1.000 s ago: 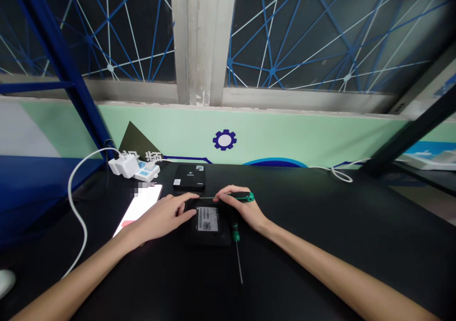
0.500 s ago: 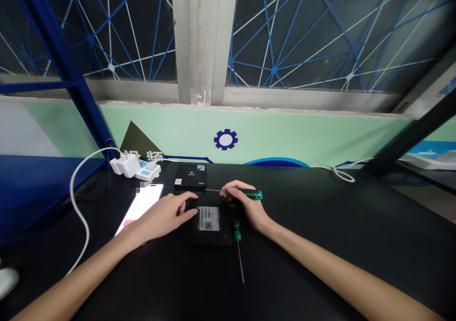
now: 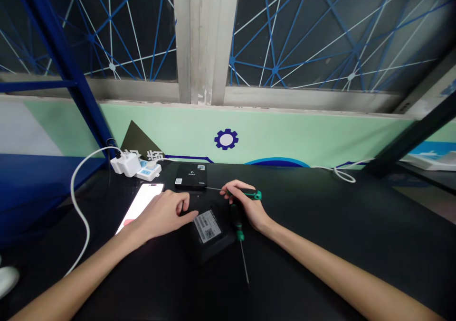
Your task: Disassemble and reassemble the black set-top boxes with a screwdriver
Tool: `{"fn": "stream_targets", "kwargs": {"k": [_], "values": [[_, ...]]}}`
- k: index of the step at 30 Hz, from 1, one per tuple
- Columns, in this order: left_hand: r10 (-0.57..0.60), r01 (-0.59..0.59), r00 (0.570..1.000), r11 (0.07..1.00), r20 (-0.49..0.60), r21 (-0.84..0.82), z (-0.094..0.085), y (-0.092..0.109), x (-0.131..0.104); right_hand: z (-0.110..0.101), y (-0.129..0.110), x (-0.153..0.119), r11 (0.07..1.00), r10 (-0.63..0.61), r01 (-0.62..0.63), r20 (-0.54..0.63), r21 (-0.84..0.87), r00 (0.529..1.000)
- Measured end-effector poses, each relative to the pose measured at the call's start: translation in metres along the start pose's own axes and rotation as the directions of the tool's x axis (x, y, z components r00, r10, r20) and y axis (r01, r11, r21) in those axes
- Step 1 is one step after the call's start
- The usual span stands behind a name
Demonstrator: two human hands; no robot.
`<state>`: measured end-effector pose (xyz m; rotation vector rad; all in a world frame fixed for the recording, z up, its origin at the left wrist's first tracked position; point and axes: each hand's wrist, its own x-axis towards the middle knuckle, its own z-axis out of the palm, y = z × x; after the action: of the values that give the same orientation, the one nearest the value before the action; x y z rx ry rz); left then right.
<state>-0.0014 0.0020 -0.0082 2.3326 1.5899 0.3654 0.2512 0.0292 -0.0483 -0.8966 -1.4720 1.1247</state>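
A black box (image 3: 228, 238) with a white printed label (image 3: 207, 226) sits turned at an angle in front of me, its near side showing. My left hand (image 3: 169, 212) is at its left corner, thumb pressed near the label and fingers curled; some fingertips are hidden. In my right hand (image 3: 245, 200) is a green-and-black screwdriver (image 3: 249, 194), its shaft pointing left toward a second black box (image 3: 191, 176). Another green-handled screwdriver (image 3: 237, 223) lies against the labelled box's right side, shaft toward me. A tiny light speck, perhaps a screw (image 3: 198, 196), is on the table behind the labelled box.
A lit phone (image 3: 144, 200) lies partly under my left forearm. Behind it are a white power strip (image 3: 147, 170) and a plugged-in charger (image 3: 126, 164) with a white cable (image 3: 73, 188). Part of a white rounded object (image 3: 7, 280) shows at far left. The green wall (image 3: 285, 131) closes off the back.
The labelled box has turned counterclockwise and its near side shows more. My left index finger has curled back, uncovering the speck. The loose screwdriver's tip has swung slightly right; my right hand barely moved.
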Motion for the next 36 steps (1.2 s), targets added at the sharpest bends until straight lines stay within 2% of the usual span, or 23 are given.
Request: {"fn": "stream_targets", "kwargs": {"k": [4, 10, 14, 17, 22, 30, 36], "values": [[0.052, -0.052, 0.999, 0.999, 0.015, 0.012, 0.0031, -0.0024, 0.0003, -0.0004, 0.0009, 0.0003, 1.0, 0.002, -0.002, 0.009, 0.007, 1.0], [0.176, -0.167, 0.978, 0.982, 0.116, -0.086, 0.0013, -0.0031, -0.0006, 0.0012, -0.0023, -0.0003, 1.0, 0.024, -0.024, 0.013, 0.017, 1.0], [0.194, -0.173, 0.964, 0.977, 0.182, -0.124, -0.0006, -0.0054, -0.001, 0.0013, -0.0026, 0.0, 0.999, 0.021, -0.022, 0.021, 0.029, 1.0], [0.163, -0.132, 0.956, 0.982, 0.245, -0.135, -0.002, -0.0081, -0.002, 0.0007, -0.0015, 0.0003, 0.999, 0.024, -0.025, 0.024, 0.025, 0.999], [0.032, 0.046, 0.941, 0.974, 0.336, -0.222, -0.0034, -0.0066, -0.0045, 0.0009, -0.0016, 0.0, 0.999, 0.027, -0.028, 0.02, 0.022, 0.999], [-0.147, 0.214, 0.939, 0.957, 0.31, -0.195, -0.0022, -0.0026, -0.0036, 0.002, -0.0032, -0.0004, 0.999, 0.028, -0.029, 0.022, 0.02, 0.999], [-0.182, 0.25, 0.937, 0.946, 0.297, -0.208, -0.0003, -0.0021, -0.0038, 0.0011, -0.0005, 0.0001, 0.997, 0.013, -0.008, -0.062, 0.078, 0.998]]}}
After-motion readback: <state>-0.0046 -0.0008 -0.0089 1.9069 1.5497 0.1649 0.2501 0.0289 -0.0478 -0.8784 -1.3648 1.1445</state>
